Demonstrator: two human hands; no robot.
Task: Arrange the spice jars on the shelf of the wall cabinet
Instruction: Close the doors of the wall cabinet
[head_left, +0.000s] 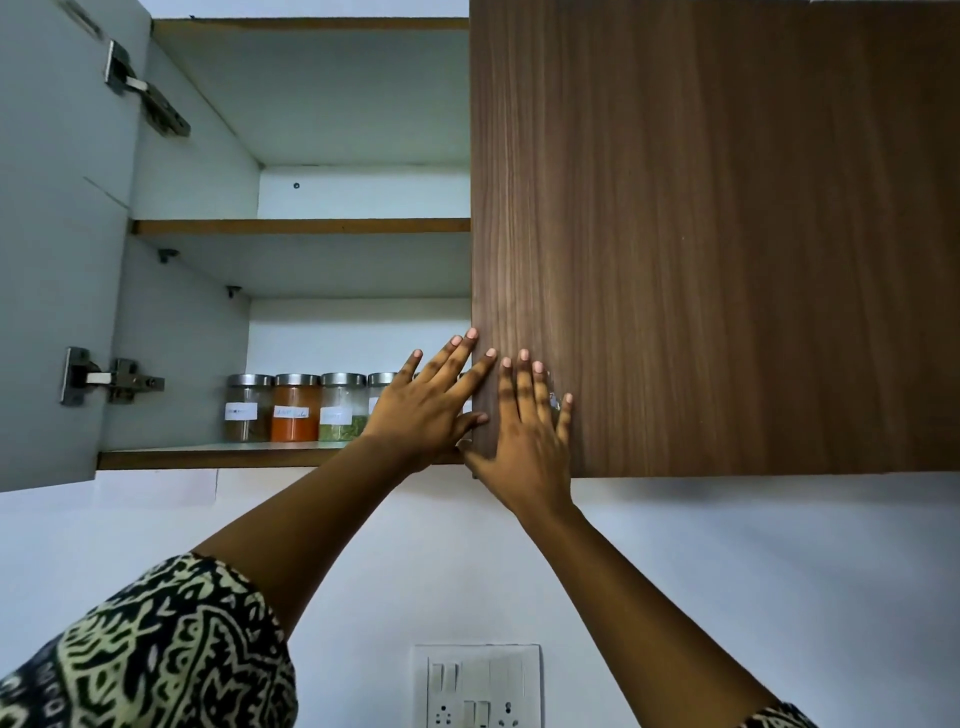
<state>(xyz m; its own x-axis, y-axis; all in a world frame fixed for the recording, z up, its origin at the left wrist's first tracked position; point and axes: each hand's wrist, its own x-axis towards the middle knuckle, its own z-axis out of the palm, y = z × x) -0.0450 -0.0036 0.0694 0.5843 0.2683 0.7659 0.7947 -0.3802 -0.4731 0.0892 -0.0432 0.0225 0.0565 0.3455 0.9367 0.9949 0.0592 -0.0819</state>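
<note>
Resting flat on the closed brown wood-grain cabinet door (727, 234), your right hand (524, 431) has its fingers straight and spread, gripping nothing. Your left hand (426, 400) is splayed too, fingertips at the door's left edge. The steel-lidded glass spice jars (295, 408) sit in a row on the pale bottom shelf (208, 457), partly behind your left hand.

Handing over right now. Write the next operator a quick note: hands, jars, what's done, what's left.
Left hand: open, empty, fingers at the left edge of the closed brown wood-grain door. Right hand: open, flat on that door.
Glass steel-lidded spice jars stand in a row on the bottom shelf: brown powder jar, orange powder jar, green herb jar, a fourth jar half hidden by the left hand.
Done: those four lined up.
Left: the shelf behind the door is hidden; probably open it and check.
</note>
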